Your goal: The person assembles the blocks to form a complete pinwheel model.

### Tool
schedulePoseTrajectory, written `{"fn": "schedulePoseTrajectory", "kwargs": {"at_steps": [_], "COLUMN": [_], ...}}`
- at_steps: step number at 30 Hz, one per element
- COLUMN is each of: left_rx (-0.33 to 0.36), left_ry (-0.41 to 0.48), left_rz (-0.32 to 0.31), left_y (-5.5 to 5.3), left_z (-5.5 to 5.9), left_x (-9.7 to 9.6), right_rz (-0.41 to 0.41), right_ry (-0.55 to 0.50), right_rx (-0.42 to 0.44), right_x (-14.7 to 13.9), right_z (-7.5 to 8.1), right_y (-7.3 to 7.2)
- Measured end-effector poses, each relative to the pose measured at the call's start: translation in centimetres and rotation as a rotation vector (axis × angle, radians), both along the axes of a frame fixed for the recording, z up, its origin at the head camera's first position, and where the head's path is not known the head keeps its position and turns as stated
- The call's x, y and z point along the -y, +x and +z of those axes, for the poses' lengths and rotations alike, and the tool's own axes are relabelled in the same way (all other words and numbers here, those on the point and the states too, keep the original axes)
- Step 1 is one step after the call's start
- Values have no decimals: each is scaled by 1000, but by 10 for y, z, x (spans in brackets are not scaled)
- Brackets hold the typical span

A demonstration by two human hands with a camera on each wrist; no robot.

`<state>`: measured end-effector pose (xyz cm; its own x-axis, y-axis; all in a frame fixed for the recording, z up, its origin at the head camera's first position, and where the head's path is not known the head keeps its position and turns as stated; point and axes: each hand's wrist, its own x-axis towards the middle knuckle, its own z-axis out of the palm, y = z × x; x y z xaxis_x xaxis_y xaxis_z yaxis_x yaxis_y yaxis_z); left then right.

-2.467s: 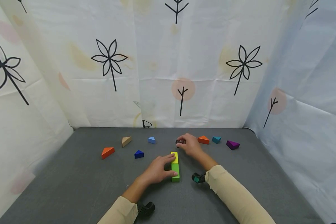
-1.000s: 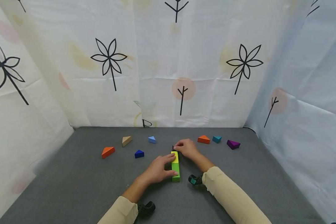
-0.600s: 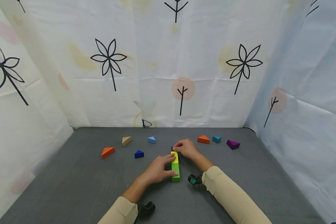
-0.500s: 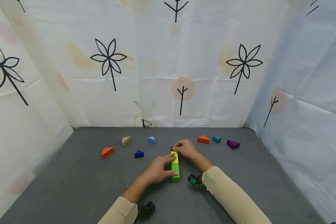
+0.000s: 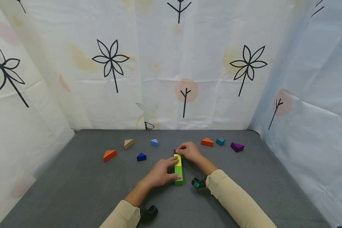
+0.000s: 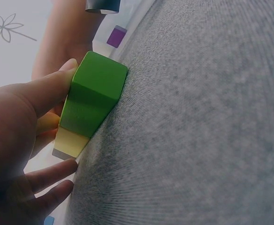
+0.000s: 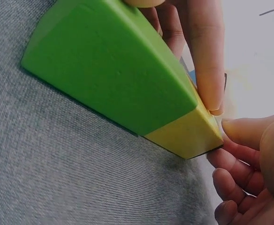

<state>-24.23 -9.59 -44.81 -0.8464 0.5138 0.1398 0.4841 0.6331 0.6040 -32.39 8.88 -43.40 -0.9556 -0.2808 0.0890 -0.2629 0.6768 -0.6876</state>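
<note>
Pinching, the right hand is holding the dark block at the yellow block's twelve o'clock end. The left hand is lying loosely on the yellow block and the green block, at six. Three are making a row; seven, from the orange block at ten to the purple block at two, are probably waiting. The dark block is sitting closer than before.

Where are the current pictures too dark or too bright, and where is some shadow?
Head view: fairly even light, a soft shadow on the table below the left hand; left wrist view: that hand darkens toward the lower left corner; right wrist view: the backdrop looks washed out.
</note>
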Motion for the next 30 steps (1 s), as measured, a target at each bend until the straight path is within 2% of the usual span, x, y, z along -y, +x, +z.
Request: {"fn": "schedulePoseTrajectory", "kwargs": {"at_steps": [7, 14, 19, 25, 30], "left_rx": [9, 21, 29, 36, 42], "left_ry": [-10, -4, -5, -11, -19], "left_rz": [9, 16, 13, 12, 17], "left_y": [0, 1, 1, 0, -1], "left_z": [-1, -1, 0, 0, -1], "left_x": [-1, -1, -1, 0, 0], "right_rz": [14, 13, 8, -20, -28], "right_ry": [-31, 103, 156, 196, 238], "right_rx": [-40, -157, -223, -279, -292], "right_x": [-10, -26, -40, -57, -71], "right_z": [5, 17, 24, 29, 29], "right_y": [-2, -9, -17, -25, -31]}}
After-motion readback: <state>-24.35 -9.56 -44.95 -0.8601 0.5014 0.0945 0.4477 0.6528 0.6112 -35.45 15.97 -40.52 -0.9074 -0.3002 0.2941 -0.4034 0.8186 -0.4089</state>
